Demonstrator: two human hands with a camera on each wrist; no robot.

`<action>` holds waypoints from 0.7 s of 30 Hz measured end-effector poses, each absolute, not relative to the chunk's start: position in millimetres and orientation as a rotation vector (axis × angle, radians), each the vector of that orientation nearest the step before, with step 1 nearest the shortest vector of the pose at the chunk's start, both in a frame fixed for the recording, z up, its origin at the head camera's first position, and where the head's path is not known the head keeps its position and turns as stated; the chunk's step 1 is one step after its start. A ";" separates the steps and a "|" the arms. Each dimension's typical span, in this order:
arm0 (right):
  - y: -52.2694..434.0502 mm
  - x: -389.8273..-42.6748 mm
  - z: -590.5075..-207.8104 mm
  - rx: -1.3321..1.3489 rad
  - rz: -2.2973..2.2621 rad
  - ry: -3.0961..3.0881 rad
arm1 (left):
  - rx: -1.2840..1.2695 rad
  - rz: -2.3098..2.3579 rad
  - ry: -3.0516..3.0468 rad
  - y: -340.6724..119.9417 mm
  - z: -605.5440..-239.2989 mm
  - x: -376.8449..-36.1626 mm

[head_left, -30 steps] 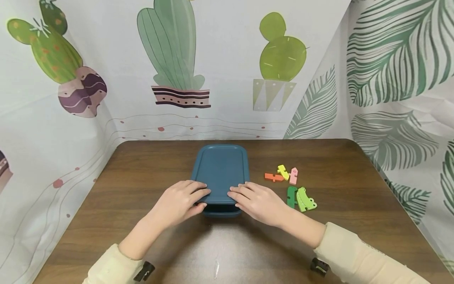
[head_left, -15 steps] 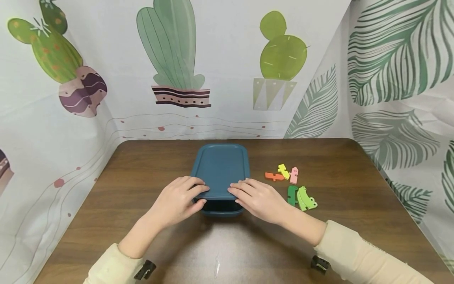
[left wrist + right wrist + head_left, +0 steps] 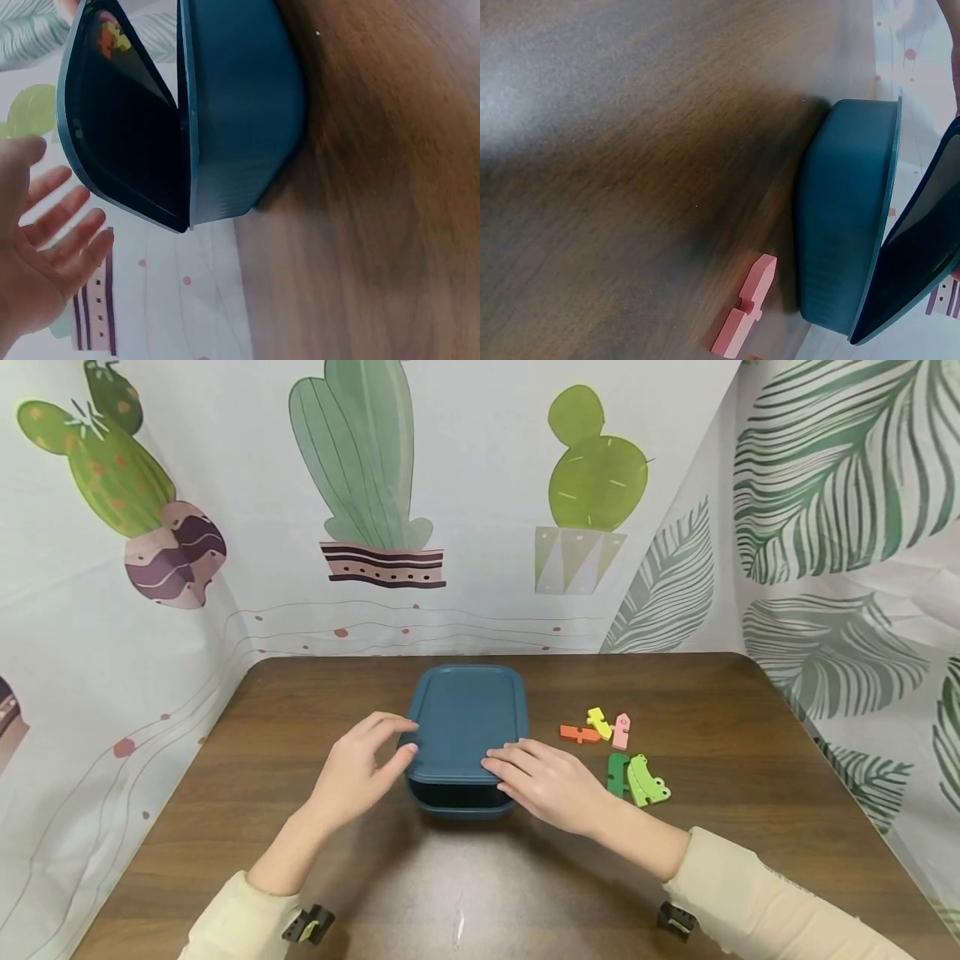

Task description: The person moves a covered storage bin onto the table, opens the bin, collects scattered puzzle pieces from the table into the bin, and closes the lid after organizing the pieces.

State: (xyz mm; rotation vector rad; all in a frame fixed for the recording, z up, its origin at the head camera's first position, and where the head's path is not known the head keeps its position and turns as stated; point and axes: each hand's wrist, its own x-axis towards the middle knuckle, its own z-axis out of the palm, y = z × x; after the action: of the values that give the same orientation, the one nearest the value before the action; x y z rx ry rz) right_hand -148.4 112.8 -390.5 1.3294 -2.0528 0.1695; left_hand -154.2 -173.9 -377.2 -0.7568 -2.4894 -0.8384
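Observation:
A dark blue plastic box [image 3: 465, 814] stands mid-table with its lid [image 3: 468, 714] raised at the near edge. Under the lid a dark gap shows; the back edges meet, as the left wrist view's box wall [image 3: 244, 112] and tilted lid underside [image 3: 120, 135] tell. My right hand [image 3: 551, 785] grips the lid's near right corner, fingers on top, thumb hidden. At the lid's left side my left hand [image 3: 356, 768] holds nothing; its fingers are spread, with the fingertips close to the rim. Whether they touch it I cannot tell. The box's inside is too dark to make out.
Right of the box lie small toy pieces: orange [image 3: 579, 734], yellow [image 3: 599, 723], pink [image 3: 621, 732], dark green [image 3: 617, 775] and a light green crocodile-like head [image 3: 647, 782]. The brown wooden table [image 3: 322, 693] meets a printed cloth backdrop [image 3: 487, 485] behind.
My left hand has let go of the lid's near left corner and moved left and slightly back along its side. The lid's near edge has risen slightly; my right hand keeps its grip.

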 end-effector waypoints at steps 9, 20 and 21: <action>113.8 -148.8 -392.2 1.324 0.170 -2.039 | -0.330 -1.327 -2.615 -180.1 -381.9 -169.4; 113.1 -147.7 -391.8 1.326 0.179 -2.054 | 0.030 -1.942 -2.635 -176.0 -397.0 -181.2; 113.1 -147.6 -391.6 1.326 0.178 -2.054 | 0.060 -1.963 -2.632 -175.0 -397.9 -182.3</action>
State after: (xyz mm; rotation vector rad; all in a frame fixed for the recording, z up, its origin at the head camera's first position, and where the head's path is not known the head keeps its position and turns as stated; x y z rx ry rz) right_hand -147.6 113.1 -391.6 1.3264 -2.0538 0.1778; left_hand -182.3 -175.0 -397.9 0.0601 -2.6325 -1.9630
